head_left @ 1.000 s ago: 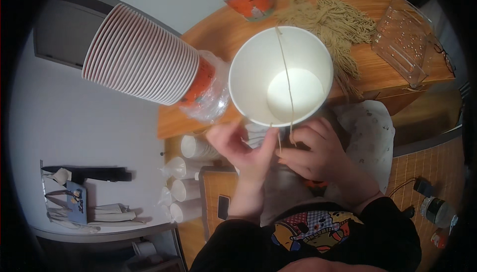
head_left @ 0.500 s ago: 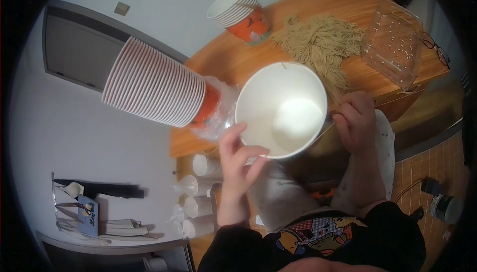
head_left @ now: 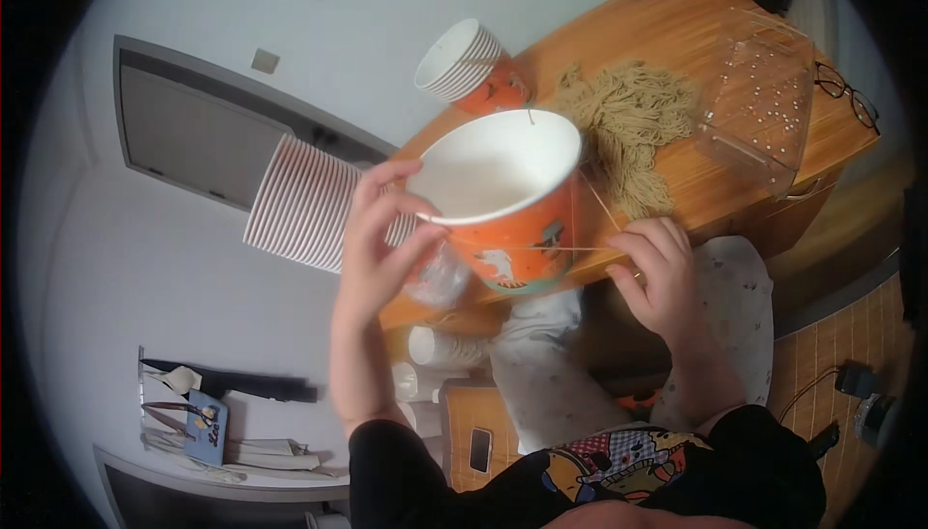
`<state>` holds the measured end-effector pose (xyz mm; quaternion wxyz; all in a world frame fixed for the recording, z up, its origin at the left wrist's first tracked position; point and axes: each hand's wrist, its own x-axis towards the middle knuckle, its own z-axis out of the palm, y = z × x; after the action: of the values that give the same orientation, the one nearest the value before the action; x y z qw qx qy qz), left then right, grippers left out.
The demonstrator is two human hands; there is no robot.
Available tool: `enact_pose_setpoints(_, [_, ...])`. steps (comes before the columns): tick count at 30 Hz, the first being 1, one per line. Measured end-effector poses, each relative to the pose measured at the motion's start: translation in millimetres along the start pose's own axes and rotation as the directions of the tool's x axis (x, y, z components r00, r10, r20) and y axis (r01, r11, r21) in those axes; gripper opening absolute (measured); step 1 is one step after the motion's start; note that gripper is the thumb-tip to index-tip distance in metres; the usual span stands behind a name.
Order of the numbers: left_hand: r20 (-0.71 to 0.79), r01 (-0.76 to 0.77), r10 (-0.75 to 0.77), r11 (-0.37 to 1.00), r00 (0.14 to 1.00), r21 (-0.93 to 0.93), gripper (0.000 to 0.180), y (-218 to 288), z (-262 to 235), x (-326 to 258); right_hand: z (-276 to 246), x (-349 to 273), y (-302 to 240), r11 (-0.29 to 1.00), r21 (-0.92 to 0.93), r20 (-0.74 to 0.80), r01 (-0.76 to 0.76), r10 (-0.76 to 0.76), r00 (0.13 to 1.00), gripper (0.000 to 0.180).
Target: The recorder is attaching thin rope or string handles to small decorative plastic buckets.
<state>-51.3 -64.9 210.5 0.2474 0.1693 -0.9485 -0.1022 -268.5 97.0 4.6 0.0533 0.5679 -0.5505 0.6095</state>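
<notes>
**Cup held in left hand, string pulled taut by right**

Left hand [head_left: 382,239] grips the orange paper cup [head_left: 507,205] at its rim, thumb inside the mouth, fingers wrapped on the outer wall. Cup is lifted off the wooden counter [head_left: 696,171], tilted with its white inside facing the camera, printed orange side toward the right hand.

Right hand [head_left: 657,273] sits just right of the cup, below its rim, fingers curled together, pinching a thin pale string [head_left: 551,249]. String runs taut across the cup's orange wall to the pinch; a second strand goes up from the hand toward the rim.

Around it:
- Pile of tan string [head_left: 628,118] loose on the counter, behind the cup.
- Clear plastic box [head_left: 764,94], on the counter, right of the pile.
- Short stack of orange cups [head_left: 469,70] at the counter's far left edge.
- Long nested stack of cups [head_left: 304,202] lying sideways, just left of the left hand, partly behind it.
- Glasses [head_left: 849,96] at the counter's right edge.
</notes>
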Motion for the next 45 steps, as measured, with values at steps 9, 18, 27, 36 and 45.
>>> enact_pose_setpoints(9, [0.333,0.197,-0.146,0.973,0.932,-0.124,0.01,40,-9,90,-21,0,5,0.993,0.089,-0.118,-0.075,0.085,0.989,0.039])
enact_pose_setpoints(18, [0.108,-0.173,0.136,0.744,0.985,0.645,0.012,39,-41,160,-32,4,16,0.989,0.114,-0.146,-0.09,0.107,0.984,0.017])
enact_pose_setpoints(27, [0.101,-0.232,0.26,0.542,0.96,0.808,0.014,-18,-24,236,-29,4,12,0.985,0.154,-0.144,-0.079,0.101,0.984,0.008])
enact_pose_setpoints(36, [-0.024,0.001,0.03,0.598,0.999,0.801,0.023,-84,22,261,-26,4,14,0.983,0.155,-0.132,-0.101,0.122,0.984,0.006])
enact_pose_setpoints(45, [-0.258,0.357,-0.263,0.813,0.93,0.46,0.035,-140,24,247,-24,4,17,0.979,0.17,-0.125,-0.109,0.131,0.983,0.005])
